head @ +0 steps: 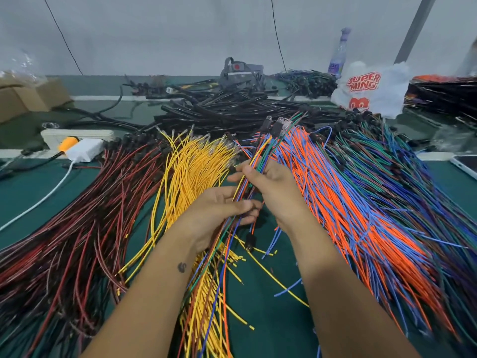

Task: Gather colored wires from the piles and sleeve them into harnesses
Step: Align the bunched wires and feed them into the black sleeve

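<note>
A mixed bundle of colored wires (260, 153) runs from near my chest up past both hands, its far ends tipped with clear connectors. My right hand (273, 187) grips the bundle near its upper part. Just below, my left hand (219, 210) curls its fingers round the same bundle. Piles fan out on the green table (271, 319): dark red wires (85, 215) at left, yellow wires (191, 171) in the middle, orange and blue wires (343, 202) right of my hands, blue-green wires (402, 182) farther right. Black sleeves (227, 109) lie heaped behind.
A white power strip (77, 135) with a charger and cable sits at the left. Cardboard boxes (28, 96) stand back left. A white plastic bag (371, 89) and a bottle (338, 55) are at the back right. A phone edge (464, 165) shows far right.
</note>
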`<action>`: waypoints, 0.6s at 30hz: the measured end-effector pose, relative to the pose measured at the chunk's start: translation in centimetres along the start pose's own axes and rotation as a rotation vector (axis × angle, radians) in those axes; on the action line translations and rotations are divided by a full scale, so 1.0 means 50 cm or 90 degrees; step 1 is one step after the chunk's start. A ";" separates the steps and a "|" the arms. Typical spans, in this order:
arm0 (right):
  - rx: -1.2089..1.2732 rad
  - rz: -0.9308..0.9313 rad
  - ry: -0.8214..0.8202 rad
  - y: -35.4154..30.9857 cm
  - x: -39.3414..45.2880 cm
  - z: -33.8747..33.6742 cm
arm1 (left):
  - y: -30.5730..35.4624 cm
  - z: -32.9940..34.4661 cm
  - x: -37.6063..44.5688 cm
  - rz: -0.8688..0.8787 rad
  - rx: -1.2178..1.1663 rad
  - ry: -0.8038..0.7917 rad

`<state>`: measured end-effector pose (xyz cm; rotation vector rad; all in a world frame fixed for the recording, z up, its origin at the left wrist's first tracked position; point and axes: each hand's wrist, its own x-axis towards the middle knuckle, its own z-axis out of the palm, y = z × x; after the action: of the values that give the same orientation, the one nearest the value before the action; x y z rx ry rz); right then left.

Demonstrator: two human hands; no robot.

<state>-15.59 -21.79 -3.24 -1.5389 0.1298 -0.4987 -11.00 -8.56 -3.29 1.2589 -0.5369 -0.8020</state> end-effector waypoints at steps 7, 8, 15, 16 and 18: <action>-0.152 -0.075 0.085 -0.002 0.000 -0.006 | -0.001 -0.008 0.003 -0.005 0.056 0.067; -0.155 -0.078 0.087 -0.002 0.000 -0.007 | 0.000 -0.008 0.004 0.001 0.058 0.068; -0.129 -0.019 0.114 0.002 0.007 -0.009 | 0.002 0.000 -0.005 0.121 0.105 0.122; -0.106 -0.003 0.121 0.004 0.009 -0.010 | 0.003 0.001 -0.006 0.117 0.103 0.129; -0.067 0.014 0.131 0.006 0.009 -0.011 | 0.007 0.003 -0.007 0.071 0.073 0.139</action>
<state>-15.31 -22.51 -3.47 -1.5841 0.3361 -0.6401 -11.25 -8.37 -2.88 1.3898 -0.4764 -0.5388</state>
